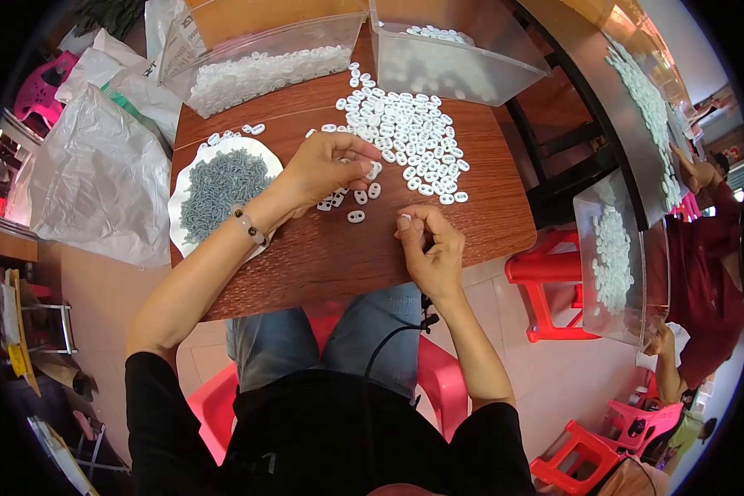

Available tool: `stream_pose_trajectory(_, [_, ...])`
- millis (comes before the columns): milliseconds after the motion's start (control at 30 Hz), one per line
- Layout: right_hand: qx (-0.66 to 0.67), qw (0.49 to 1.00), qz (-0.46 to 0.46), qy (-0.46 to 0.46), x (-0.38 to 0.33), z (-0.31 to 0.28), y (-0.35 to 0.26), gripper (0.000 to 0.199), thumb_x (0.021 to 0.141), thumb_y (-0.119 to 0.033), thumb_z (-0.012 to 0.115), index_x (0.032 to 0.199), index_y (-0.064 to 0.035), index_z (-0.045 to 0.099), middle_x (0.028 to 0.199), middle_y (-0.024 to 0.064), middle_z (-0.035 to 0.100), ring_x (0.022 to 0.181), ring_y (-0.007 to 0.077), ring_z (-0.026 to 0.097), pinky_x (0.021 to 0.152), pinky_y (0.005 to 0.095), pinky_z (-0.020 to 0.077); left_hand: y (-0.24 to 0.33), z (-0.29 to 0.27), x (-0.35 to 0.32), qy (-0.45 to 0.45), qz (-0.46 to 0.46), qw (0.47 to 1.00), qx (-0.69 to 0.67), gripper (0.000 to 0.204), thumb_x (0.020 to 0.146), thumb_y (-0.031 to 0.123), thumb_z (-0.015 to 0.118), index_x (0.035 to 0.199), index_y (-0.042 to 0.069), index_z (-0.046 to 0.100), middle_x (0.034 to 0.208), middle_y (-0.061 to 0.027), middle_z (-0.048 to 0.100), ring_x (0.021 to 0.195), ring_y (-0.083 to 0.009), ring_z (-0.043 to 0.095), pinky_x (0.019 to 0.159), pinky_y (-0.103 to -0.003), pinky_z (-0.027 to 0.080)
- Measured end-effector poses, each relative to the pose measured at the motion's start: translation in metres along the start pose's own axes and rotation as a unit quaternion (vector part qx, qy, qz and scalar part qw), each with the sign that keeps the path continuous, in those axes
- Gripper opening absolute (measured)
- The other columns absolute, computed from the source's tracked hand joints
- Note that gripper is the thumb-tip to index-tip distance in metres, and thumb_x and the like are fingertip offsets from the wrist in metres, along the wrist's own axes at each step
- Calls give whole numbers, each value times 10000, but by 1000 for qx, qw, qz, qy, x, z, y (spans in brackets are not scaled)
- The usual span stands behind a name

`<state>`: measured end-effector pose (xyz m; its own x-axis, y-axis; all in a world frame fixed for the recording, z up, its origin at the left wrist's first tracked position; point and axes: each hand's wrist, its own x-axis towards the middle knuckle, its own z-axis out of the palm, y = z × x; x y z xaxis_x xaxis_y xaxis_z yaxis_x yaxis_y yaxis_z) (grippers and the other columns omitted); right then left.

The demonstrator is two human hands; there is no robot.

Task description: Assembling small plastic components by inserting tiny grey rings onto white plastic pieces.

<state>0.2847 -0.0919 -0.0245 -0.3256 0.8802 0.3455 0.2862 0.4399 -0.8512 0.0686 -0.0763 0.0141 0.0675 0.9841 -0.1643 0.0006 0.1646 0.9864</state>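
White oval two-holed pieces (401, 124) lie in a loose spread on the brown wooden table. My left hand (331, 169) reaches over the near left side of this spread. Its thumb and fingers are pinched at a white oval piece (374, 171), with a few more pieces under and beside the hand. Closer to me, a single white oval piece (355, 217) lies apart. My right hand (431, 248) is closed near the table's front edge; a speck of white shows at its thumb tip, too small to name. Beneath my left forearm, a white scalloped plate (177, 202) holds small grey rods (223, 186).
Two clear plastic bins, a left one (264, 78) and a right one (463, 70), hold white pieces at the table's back. Plastic bags (99, 174) sit at left. On the right, a person (703, 256) holds another clear bin (616, 264) beside a red stool (546, 281).
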Motion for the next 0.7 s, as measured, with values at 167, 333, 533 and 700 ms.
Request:
stream_pose_trajectory(167, [2, 1000, 21, -3, -1, 2, -3, 77, 872, -101, 625, 898, -29, 631, 636, -7, 581, 522, 34, 455, 476, 202, 349, -1, -1, -17, -11, 28, 999, -12, 186, 877, 90, 626, 1031, -14, 634, 850, -22, 633, 700, -54, 587, 642, -198, 498])
stream_pose_trajectory(333, [0, 1000, 25, -7, 0, 3, -2, 70, 855, -100, 637, 877, -33, 632, 639, 18, 567, 529, 80, 488, 482, 228, 377, -3, 7, -40, -12, 60, 988, 142, 149, 862, 45, 618, 996, -15, 645, 838, -33, 633, 718, -77, 589, 639, -219, 484])
stream_pose_trajectory(533, [-17, 1000, 10, -21, 0, 3, 1, 90, 892, -99, 601, 883, -15, 630, 644, -16, 594, 570, 20, 490, 515, 182, 358, -8, 12, -83, 105, 307, 812, 484, 243, 769, -38, 594, 1010, -6, 605, 926, -142, 589, 819, -296, 590, 687, -347, 491])
stream_pose_trajectory(700, [-30, 999, 1, -21, 0, 4, -1, 84, 889, -89, 604, 900, -10, 632, 650, -17, 593, 584, 23, 502, 528, 181, 372, -26, 8, -98, 66, 274, 832, 478, 251, 769, -10, 609, 1019, 10, 599, 930, -141, 577, 820, -336, 575, 702, -391, 488])
